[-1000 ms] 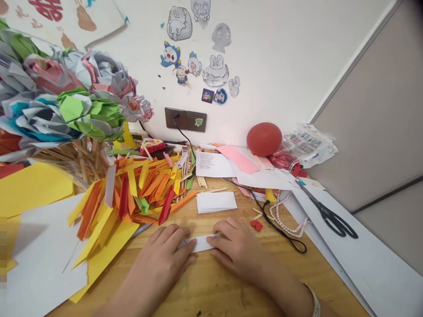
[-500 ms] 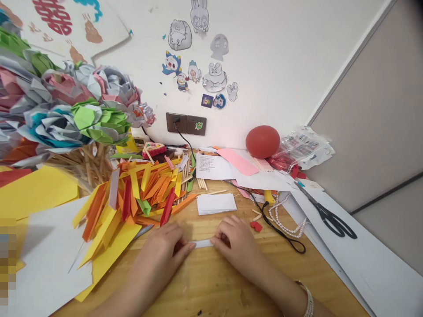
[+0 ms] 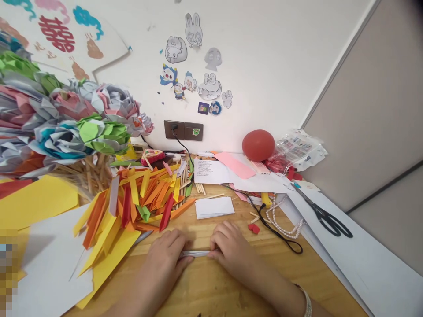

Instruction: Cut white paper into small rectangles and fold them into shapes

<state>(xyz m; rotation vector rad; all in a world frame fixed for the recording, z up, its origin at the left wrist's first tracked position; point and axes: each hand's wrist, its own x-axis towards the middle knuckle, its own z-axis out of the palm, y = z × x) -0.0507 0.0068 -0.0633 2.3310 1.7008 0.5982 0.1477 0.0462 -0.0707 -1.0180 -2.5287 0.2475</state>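
Observation:
Between my two hands lies a narrow folded strip of white paper, low over the wooden table. My left hand pinches its left end with thumb and fingers. At the other end, my right hand grips the strip the same way, its fingers curled. Both ends are hidden under the fingers. Just beyond the hands sits a small stack of white paper. Left of it, a heap of folded orange, yellow and red paper strips spreads across the table.
Paper flowers on sticks stand at the left, above yellow sheets. To the right are black scissors, a bead string, a black cord loop and white sheets. A red balloon rests by the wall.
The camera view has tilted up slightly. Both hands stay on the white strip; my left hand has shifted a little left, and more of the strip shows between them.

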